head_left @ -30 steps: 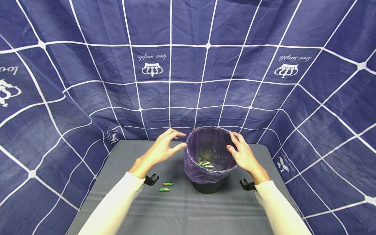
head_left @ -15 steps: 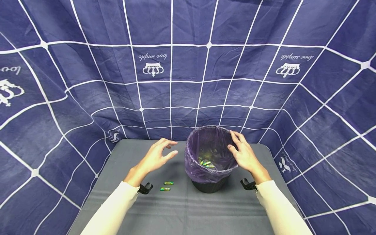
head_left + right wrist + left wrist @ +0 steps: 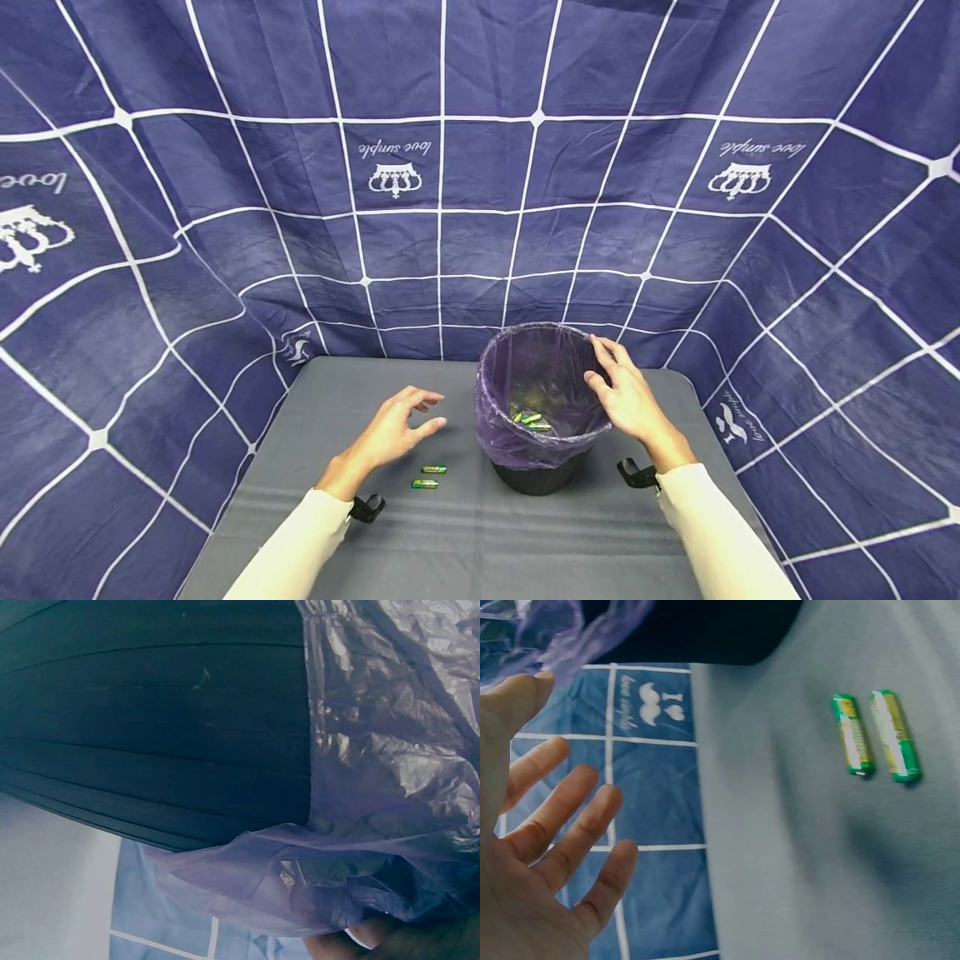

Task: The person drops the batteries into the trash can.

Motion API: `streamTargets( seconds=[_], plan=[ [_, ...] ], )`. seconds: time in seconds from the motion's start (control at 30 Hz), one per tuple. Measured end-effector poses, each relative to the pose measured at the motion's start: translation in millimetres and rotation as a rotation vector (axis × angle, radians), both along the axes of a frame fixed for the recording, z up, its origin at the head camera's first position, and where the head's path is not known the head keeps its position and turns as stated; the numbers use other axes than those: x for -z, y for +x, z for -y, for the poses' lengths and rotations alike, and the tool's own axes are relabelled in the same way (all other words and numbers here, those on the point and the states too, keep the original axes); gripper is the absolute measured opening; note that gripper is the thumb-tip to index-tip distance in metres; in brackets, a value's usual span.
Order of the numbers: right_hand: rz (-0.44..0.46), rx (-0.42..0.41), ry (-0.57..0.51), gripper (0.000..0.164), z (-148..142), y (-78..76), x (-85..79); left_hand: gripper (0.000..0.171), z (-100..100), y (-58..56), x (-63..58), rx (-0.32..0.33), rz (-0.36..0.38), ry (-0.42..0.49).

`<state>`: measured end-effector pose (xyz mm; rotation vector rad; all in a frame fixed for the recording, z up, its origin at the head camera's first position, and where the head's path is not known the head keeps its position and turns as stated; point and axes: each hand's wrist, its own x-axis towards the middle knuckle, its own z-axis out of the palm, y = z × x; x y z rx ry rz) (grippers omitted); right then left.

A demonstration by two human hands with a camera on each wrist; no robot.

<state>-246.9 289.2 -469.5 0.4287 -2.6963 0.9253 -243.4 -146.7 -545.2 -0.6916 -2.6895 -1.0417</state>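
My left hand (image 3: pixel 386 433) is held above the grey surface left of the bin, fingers spread and slightly bent, holding nothing. In the left wrist view, two green and yellow batteries (image 3: pixel 853 735) lie side by side, apart from that hand. My right hand (image 3: pixel 630 400) holds the right rim of the black trash bin (image 3: pixel 536 479), thumb on the inner side; part of the rim is hidden under it. A purple bag (image 3: pixel 498 429) lines the bin and folds over its rim. Several batteries (image 3: pixel 532 422) lie inside at the bottom. The right wrist view shows the ribbed bin wall and crinkled bag close up.
A grey cloth-covered table (image 3: pixel 480 542) carries the bin and the loose batteries. Blue curtain (image 3: pixel 487 167) with white grid lines hangs behind and on both sides. Each wrist wears a black strap mount (image 3: pixel 367 508).
My left hand has moved away from the bin's left rim, leftward and down toward the two loose batteries. My right hand stays at the bin's rim. The batteries have not moved.
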Motion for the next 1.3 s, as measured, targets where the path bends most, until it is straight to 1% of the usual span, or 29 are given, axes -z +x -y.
streamTargets(
  seconds=[0.23,0.43,0.63,0.77,0.9,1.1,1.2,1.3],
  plan=[
    [-0.012,-0.005,-0.005,0.069,-3,-1.8,-0.2,0.051,7,5.5,27.3,0.004,0.054,-0.026],
    [-0.015,-0.006,-0.006,0.068,-5,-2.8,0.7,0.06,9,8.6,48.2,-0.015,0.112,-0.089],
    [-0.012,-0.003,-0.002,0.068,-5,-2.5,0.6,0.064,9,10.8,65.5,-0.031,0.179,-0.132],
    [-0.015,-0.006,-0.004,0.068,-4,-2.9,1.0,0.063,9,10.7,75.8,-0.039,0.177,-0.146],
    [-0.013,-0.008,0.0,0.068,-3,-3.0,0.6,0.057,10,10.1,84.9,-0.051,0.172,-0.154],
    [-0.008,-0.007,0.003,0.068,-2,-3.3,1.2,0.048,10,7.8,94.7,-0.066,0.166,-0.18],
    [-0.009,-0.007,0.003,0.068,-2,-3.8,2.2,0.042,11,6.6,99.2,-0.065,0.148,-0.194],
    [-0.01,-0.005,0.002,0.068,-2,-3.2,3.4,0.038,10,5.7,102.4,-0.041,0.098,-0.203]
  ],
)
